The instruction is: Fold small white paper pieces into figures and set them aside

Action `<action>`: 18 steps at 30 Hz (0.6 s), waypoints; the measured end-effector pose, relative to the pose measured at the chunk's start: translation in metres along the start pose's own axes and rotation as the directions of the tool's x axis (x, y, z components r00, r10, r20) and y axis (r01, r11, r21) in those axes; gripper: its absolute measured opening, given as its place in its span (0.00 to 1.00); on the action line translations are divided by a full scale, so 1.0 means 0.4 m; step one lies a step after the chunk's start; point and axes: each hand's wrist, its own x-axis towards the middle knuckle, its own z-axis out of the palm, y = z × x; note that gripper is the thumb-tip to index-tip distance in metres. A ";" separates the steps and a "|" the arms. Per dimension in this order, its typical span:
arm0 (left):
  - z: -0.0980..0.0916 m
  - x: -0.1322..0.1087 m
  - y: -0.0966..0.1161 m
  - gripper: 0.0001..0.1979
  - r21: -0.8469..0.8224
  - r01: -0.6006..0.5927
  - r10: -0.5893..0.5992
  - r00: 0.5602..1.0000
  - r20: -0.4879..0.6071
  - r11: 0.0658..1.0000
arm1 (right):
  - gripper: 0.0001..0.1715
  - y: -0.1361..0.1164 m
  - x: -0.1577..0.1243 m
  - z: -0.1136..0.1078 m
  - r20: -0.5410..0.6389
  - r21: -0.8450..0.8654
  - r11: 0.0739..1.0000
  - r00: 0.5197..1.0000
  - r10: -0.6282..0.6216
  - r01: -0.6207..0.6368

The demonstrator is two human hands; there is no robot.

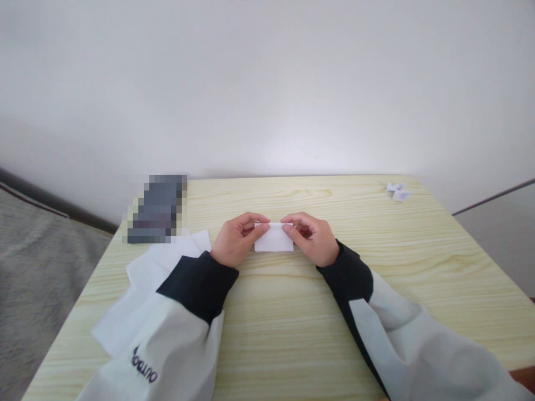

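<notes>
A small white rectangle of folded paper [274, 238] is held between both hands, low over the middle of the table. My left hand [239, 238] pinches its upper left corner between thumb and fingers. At the upper right corner, my right hand [312, 236] pinches it the same way. The paper's top edge runs level between the fingertips, and its lower part hangs towards me. Parts of the curled fingers are hidden behind the thumbs.
Loose white sheets [144, 273] lie overlapping on the left of the wooden table [276, 334], partly under my left sleeve. Behind them is a dark, pixelated flat object [159, 206]. Small folded white papers [399, 192] sit at the far right. A white wall stands behind.
</notes>
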 end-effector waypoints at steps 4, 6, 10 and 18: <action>-0.001 0.000 -0.002 0.20 0.025 -0.007 0.007 1.000 -0.001 1.000 | 0.11 0.001 0.001 0.000 -0.006 -0.006 1.000 1.000 -0.003 0.003; -0.001 0.001 -0.002 0.19 0.015 -0.005 0.005 1.000 0.004 1.000 | 0.11 0.002 0.001 0.000 -0.005 -0.007 1.000 1.000 -0.004 0.004; 0.000 0.001 0.001 0.18 -0.023 -0.001 0.002 1.000 0.005 1.000 | 0.11 0.002 0.001 0.000 -0.007 -0.016 1.000 1.000 -0.002 0.002; -0.001 0.002 -0.003 0.18 -0.036 0.006 -0.006 1.000 0.021 0.999 | 0.11 0.002 0.000 -0.001 -0.003 -0.007 1.000 1.000 -0.007 0.007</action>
